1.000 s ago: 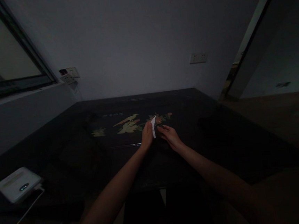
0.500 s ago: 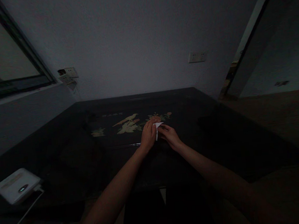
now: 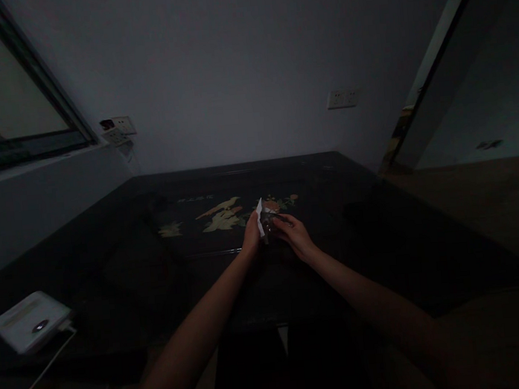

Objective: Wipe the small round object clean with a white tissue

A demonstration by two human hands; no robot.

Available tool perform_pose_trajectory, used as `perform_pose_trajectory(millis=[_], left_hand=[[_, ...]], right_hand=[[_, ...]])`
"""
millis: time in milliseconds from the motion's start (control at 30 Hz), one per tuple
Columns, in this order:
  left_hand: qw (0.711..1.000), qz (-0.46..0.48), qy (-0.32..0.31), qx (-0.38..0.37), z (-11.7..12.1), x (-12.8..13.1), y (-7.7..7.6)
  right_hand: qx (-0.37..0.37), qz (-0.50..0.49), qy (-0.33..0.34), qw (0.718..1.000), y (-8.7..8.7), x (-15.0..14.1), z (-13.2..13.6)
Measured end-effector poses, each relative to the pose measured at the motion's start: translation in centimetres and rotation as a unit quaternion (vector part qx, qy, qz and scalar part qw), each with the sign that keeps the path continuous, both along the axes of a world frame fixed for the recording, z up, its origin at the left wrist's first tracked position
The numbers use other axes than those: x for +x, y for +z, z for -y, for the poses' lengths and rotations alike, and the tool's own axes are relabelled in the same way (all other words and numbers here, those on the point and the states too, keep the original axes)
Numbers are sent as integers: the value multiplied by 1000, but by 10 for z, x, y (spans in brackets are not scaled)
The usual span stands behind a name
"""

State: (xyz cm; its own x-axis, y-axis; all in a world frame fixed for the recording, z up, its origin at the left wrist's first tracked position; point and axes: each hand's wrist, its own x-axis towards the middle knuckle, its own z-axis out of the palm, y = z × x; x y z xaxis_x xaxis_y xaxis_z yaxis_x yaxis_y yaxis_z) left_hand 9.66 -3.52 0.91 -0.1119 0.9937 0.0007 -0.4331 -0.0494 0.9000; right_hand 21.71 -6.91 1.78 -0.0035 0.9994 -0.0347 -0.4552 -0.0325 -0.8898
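Note:
In the dim head view, my left hand (image 3: pixel 251 234) is closed on a thin white paper-like piece (image 3: pixel 260 217) that stands nearly upright along its fingers. My right hand (image 3: pixel 295 233) faces it from the right, its fingers pinched at a small dark, shiny thing (image 3: pixel 268 223) between the two hands. The poor light hides what kind of thing this is and whether it is joined to the white piece. Both hands are over the dark table (image 3: pixel 268 290), in front of its painted bird and flowers (image 3: pixel 219 216).
On the table's left side sits a white box-shaped device (image 3: pixel 32 323) with a white cable (image 3: pixel 43 374) running over the front edge. Behind the table, wall sockets (image 3: pixel 342 98) and a plugged-in adapter (image 3: pixel 115 134) are on the wall. A doorway opens on the right.
The white piece has turned and shifted slightly left with my left hand, now showing a taller face. The dark shiny thing has come into sight between my hands.

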Motion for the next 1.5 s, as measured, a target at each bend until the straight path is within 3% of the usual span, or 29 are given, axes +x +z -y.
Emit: perform_pose_trajectory(millis=[100, 233, 567, 733, 967, 1167, 1267, 1367, 1500], left_hand=[[996, 71, -8, -59, -2, 3, -1], [994, 92, -22, -61, 1, 5, 1], [999, -22, -18, 38, -4, 2, -10], [991, -98, 13, 86, 3, 1, -3], [948, -250, 36, 195, 17, -3, 5], [870, -387, 56, 300, 20, -5, 8], [853, -413, 49, 316, 20, -6, 10], [868, -395, 52, 297, 19, -6, 10], [915, -318, 49, 242, 16, -6, 8]], right_hand=[[18, -14, 1, 1000, 1, 0, 1], [36, -18, 2, 999, 2, -1, 1], [25, -11, 22, 999, 1, 0, 1], [16, -40, 8, 999, 0, -1, 0], [8, -39, 8, 999, 1, -2, 3], [7, -16, 19, 1000, -1, -1, 2], [0, -4, 19, 1000, -2, -1, 1], [-1, 2, 20, 1000, -1, -1, 1], [-3, -7, 24, 1000, 2, -1, 3]])
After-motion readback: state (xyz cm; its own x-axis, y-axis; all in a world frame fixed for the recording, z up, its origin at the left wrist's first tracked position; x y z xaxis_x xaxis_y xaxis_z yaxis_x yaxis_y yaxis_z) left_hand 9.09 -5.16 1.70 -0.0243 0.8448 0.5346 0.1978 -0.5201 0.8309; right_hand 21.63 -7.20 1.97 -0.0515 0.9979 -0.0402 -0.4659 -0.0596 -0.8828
